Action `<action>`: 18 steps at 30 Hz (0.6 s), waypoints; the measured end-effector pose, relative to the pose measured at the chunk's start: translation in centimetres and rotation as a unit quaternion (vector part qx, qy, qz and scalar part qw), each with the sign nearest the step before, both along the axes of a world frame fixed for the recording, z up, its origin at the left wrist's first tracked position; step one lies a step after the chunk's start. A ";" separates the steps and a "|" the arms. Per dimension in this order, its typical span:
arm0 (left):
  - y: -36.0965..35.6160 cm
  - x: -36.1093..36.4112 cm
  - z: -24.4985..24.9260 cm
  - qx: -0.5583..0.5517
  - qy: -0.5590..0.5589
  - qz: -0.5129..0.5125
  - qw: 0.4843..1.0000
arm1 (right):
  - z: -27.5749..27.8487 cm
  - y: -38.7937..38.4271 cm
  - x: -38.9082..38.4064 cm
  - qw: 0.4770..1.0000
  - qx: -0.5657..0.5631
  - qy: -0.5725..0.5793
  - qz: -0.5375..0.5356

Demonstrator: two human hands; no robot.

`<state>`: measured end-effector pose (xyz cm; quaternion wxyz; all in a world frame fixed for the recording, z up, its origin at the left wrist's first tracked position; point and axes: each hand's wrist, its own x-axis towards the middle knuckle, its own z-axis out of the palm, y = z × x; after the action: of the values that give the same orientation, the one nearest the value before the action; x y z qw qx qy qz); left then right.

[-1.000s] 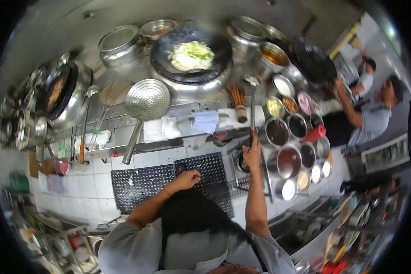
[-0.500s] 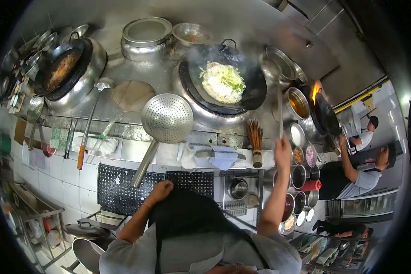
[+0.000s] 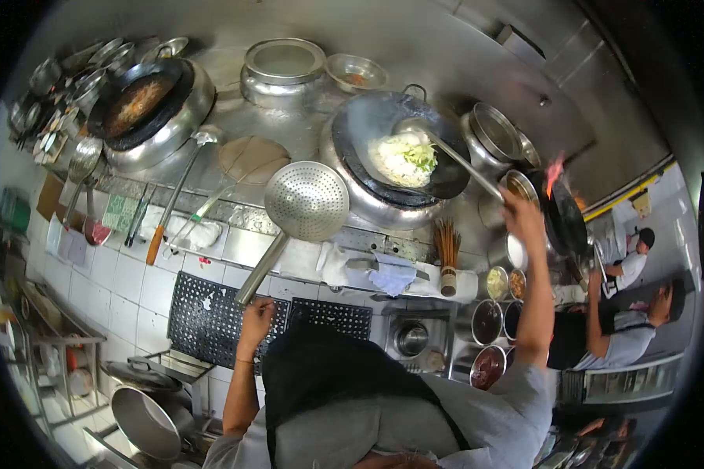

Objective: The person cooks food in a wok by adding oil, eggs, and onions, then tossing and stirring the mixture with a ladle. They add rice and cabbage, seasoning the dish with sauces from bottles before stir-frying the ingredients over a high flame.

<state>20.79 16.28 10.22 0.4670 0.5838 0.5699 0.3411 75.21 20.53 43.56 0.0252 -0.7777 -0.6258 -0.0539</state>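
Note:
My right hand (image 3: 522, 213) is wrapped round the handle of a long metal ladle (image 3: 465, 164). The ladle's bowl dips into a dark wok (image 3: 450, 181) on the stove, at the far side of a heap of pale food with green shreds (image 3: 403, 160). Steam rises from the wok. My left hand (image 3: 256, 319) is loosely closed with nothing visible in it, low by the counter's front. Just beyond it is the handle end of a large perforated strainer (image 3: 307, 202), which lies across the counter edge; I see no grip on it.
To the left stands another wok (image 3: 141, 108) with brown food. A lidded metal pot (image 3: 284, 70) is at the back. A bamboo brush (image 3: 447, 258) lies at the counter edge. On the right, a co-worker (image 3: 622, 332) stands near a flaming wok (image 3: 563, 211).
My right hand has brought the ladle from right of the wok down into it. My left hand has moved closer to the strainer's handle. The view has shifted somewhat.

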 end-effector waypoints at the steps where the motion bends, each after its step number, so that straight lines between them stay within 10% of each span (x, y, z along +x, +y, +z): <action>1: -1.2 -0.6 0.1 -0.007 0.016 0.024 1.000 | -2.3 -2.4 0.8 0.999 0.023 0.031 -0.007; 3: -3.6 -1.2 -0.3 -0.024 0.046 0.069 0.996 | -11.8 -6.6 3.5 0.965 0.115 0.234 -0.025; 7: -8.0 -0.7 -3.4 -0.086 0.076 0.089 0.989 | -21.2 -8.7 -4.4 0.951 0.114 0.252 -0.139; 18: -17.9 -0.2 0.0 -0.100 0.098 0.080 0.987 | -21.1 -8.5 -5.6 0.893 0.222 0.378 -0.105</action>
<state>20.62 -1.58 10.21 0.4361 0.5171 0.6890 0.2603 69.63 11.98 22.43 0.4259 -0.7748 -0.4554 0.1045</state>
